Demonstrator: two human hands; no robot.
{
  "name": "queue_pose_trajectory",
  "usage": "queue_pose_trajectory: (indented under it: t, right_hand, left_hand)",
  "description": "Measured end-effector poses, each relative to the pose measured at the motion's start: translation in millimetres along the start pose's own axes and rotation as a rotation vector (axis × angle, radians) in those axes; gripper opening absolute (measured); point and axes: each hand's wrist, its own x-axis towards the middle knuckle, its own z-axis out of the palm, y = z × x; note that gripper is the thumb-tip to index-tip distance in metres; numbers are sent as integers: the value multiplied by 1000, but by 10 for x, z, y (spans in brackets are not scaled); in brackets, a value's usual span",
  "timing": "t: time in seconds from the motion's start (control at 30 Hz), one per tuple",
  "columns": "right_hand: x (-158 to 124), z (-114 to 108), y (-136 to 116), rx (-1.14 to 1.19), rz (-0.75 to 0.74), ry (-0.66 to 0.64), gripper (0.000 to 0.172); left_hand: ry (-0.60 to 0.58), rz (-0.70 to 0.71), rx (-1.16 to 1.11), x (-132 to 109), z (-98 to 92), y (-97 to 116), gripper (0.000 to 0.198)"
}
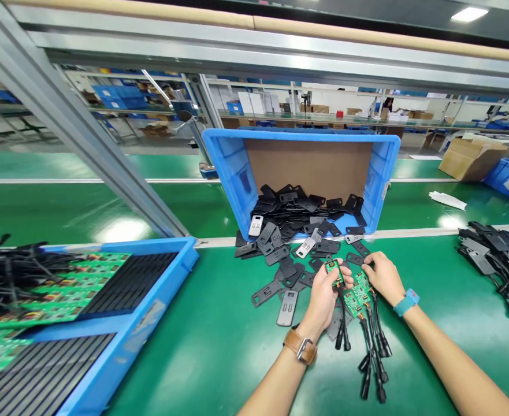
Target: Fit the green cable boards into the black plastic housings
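My left hand (324, 292) is closed round a green circuit board (334, 273), whose black cables hang down below the fingers. My right hand (383, 276) is palm down just to the right, thumb and index finger bent together low over the pile. Whether anything is between those fingertips is hidden. Beside them lie a black plastic cover (360, 248) and more green boards (353, 304) with black connector leads (372, 364) stretching toward me. Loose black and grey covers (287, 309) are scattered left of my hands.
A tipped blue bin (223, 173) spills covers onto the green bench (185, 352). At left stands a blue tray (150, 312) of boards and black strips. Cabled units (492, 254) lie in a heap at right, near a white glove (448, 200). A metal post (107, 144) slants at left.
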Motion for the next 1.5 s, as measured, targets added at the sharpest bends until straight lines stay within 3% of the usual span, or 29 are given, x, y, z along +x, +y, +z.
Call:
queue_pose_trajectory:
  t: [0.17, 0.37, 0.6, 0.73, 0.83, 1.0, 1.17, 1.33, 1.5]
  right_hand:
    - [-9, -9, 30, 30, -1, 5, 34]
    - [-20, -41, 13, -18, 11, -74, 22]
    - [-19, -42, 26, 123, 30, -42, 22]
    - [-84, -168, -149, 247, -45, 135, 21]
    - [-200, -259, -357, 278, -262, 253, 19]
    - [-370, -280, -613, 168, -585, 16, 20]
    - [-371, -292, -634, 184, -582, -40, 19]
    - [-325, -302, -549, 245, -600, -158, 25]
    - [-306, -309, -489, 245, -667, -148, 36]
  left_hand:
    - [13, 26, 86, -12, 20, -23, 35]
    - [19, -31, 36, -18, 28, -26, 29]
    - [-14, -116, -127, 16, 2, -6, 27]
    - [-7, -144, -183, 26, -9, -6, 31]
    - [-8, -145, -207, 32, -5, -25, 31]
    - [-2, -105, -230, 50, -21, -85, 21]
    - [78, -67, -211, 61, -59, -127, 15]
    - [-14, -132, -191, 30, -43, -100, 27]
    - [-82, -165, -159, 3, -38, -81, 43]
